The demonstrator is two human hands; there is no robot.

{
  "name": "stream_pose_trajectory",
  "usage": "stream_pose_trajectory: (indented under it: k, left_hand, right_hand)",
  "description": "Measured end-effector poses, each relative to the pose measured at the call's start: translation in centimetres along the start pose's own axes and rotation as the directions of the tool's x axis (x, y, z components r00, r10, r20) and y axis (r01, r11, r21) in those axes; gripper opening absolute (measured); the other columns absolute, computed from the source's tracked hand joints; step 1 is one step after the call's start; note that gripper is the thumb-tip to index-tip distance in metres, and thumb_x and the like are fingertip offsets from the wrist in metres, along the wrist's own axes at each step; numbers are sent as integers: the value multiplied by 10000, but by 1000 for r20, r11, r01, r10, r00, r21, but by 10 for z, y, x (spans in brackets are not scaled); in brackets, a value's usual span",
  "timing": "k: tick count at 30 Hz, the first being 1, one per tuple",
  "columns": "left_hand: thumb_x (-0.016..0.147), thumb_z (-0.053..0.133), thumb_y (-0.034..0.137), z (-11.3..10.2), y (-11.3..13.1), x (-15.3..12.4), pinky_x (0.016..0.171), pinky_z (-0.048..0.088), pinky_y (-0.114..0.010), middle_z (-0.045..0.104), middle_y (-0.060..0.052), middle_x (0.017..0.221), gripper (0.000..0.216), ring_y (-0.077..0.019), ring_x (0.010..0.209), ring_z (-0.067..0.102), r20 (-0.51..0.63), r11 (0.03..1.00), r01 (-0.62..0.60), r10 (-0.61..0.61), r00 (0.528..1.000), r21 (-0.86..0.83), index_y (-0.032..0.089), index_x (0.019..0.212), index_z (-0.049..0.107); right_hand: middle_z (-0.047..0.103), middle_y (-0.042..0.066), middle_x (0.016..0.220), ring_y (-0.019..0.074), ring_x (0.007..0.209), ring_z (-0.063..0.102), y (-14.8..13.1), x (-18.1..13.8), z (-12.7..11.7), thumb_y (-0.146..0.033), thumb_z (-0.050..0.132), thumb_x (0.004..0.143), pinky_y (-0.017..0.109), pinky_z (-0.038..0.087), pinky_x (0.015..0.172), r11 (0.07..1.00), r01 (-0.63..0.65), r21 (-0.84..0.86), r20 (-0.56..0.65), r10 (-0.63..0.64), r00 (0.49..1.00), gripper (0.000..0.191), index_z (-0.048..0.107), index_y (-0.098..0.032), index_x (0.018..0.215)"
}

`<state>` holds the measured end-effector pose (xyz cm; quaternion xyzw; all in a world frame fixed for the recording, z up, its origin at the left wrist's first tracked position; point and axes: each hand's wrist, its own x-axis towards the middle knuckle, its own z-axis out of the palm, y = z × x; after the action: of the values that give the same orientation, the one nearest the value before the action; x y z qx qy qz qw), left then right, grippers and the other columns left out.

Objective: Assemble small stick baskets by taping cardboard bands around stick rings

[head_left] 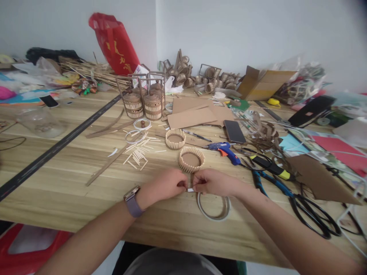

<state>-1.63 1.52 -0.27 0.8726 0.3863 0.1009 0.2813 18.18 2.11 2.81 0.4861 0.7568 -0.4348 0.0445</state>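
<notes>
Close together at the near side of the table, my left hand point(173, 183) and my right hand point(210, 181) pinch the two ends of a small white strip point(190, 190). Fingers hide most of the strip, and brown material shows just behind it. Beside my right hand lies a pale ring point(214, 208), like a roll of tape. Just beyond my fingers stands a round tray of short wooden sticks point(191, 160) with a brown base. A second stick-walled tray point(175, 139) sits behind it. Loose sticks point(139, 154) are scattered to the left.
A blue glue gun point(225, 150), a phone point(234, 131) and blue-handled pliers point(275, 179) lie to the right. Cardboard sheets point(192, 114) are farther back. Lidded stick baskets in frames point(153, 105) stand back left. A clear jar point(40, 122) is at far left.
</notes>
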Motion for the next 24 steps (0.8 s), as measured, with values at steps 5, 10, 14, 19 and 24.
stream_pose_trajectory:
  k: [5, 10, 14, 19, 24]
  left_hand:
    - [809, 600, 161, -3, 3, -1, 651, 390, -256, 710, -22, 816, 132, -185, 783, 626, 10, 1000, 1, -1, 1000, 1, 201, 812, 726]
    - [805, 595, 157, -5, 4, -1, 644, 386, -253, 709, -28, 831, 133, -183, 784, 626, 26, 1000, 8, -9, 1000, 2, 192, 810, 723]
    - [798, 592, 149, -6, 5, 0, 640, 387, -254, 708, -32, 823, 135, -184, 779, 627, 43, 1000, 16, -16, 999, 3, 183, 801, 722]
    - [772, 585, 109, -11, 9, 0, 634, 391, -249, 713, -35, 830, 163, -179, 775, 625, 65, 999, 33, -33, 997, -2, 177, 810, 728]
    - [762, 583, 108, -13, 11, -1, 614, 391, -248, 714, -34, 826, 169, -173, 742, 617, 80, 999, 46, -45, 996, -4, 177, 818, 727]
  right_hand:
    - [548, -35, 593, 103, 561, 466, -2, -1, 0, -154, 565, 755, 196, 351, 525, 1000, -14, -4, -1, 14, 1000, 70, 603, -170, 698]
    - [538, -39, 583, 104, 559, 462, -4, -2, 0, -170, 573, 769, 199, 347, 524, 1000, -26, -11, -10, 26, 1000, 72, 606, -171, 705]
    - [542, -38, 582, 108, 564, 464, -5, -2, 0, -172, 577, 766, 205, 348, 528, 999, -39, -22, -21, 39, 999, 76, 606, -169, 696]
    - [532, -39, 574, 109, 557, 464, -4, 0, 2, -173, 576, 769, 206, 330, 511, 998, -46, -39, -28, 45, 999, 77, 628, -168, 713]
    - [523, -46, 580, 107, 561, 451, -5, 3, 4, -167, 581, 763, 209, 319, 516, 998, -32, -61, -43, 30, 999, 90, 642, -173, 698]
